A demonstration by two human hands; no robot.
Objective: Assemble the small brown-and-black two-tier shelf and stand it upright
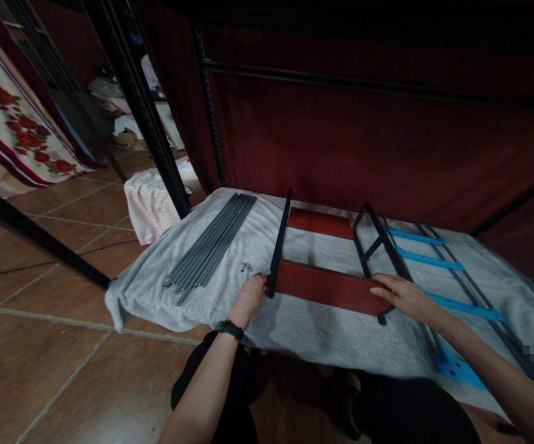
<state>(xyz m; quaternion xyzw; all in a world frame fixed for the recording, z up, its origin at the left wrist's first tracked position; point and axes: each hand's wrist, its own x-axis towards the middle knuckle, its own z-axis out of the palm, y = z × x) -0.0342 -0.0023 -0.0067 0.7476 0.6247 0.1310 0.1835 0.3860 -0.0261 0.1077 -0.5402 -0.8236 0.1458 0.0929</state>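
A small rack lies on the grey cloth, with two red-brown boards between black metal side frames. My left hand (pixel 251 296), with a dark band at its wrist, is closed at the near end of the left black side frame (pixel 280 246); its fingertips are partly hidden. My right hand (pixel 399 295) grips the right end of the near red-brown board (pixel 327 288), with fingers over its top edge, close to the right black side frame (pixel 390 250). The far red-brown board (pixel 321 222) lies behind. Several small screws (pixel 247 267) are near my left hand.
Several grey metal tubes (pixel 214 243) lie bundled on the left of the grey cloth (pixel 156 302). Blue crosspieces (pixel 430 258) with dark rods lie at right. Black posts (pixel 142 105) and a maroon curtain (pixel 341 135) enclose the platform. A striped cloth (pixel 151 203) hangs beyond the left post.
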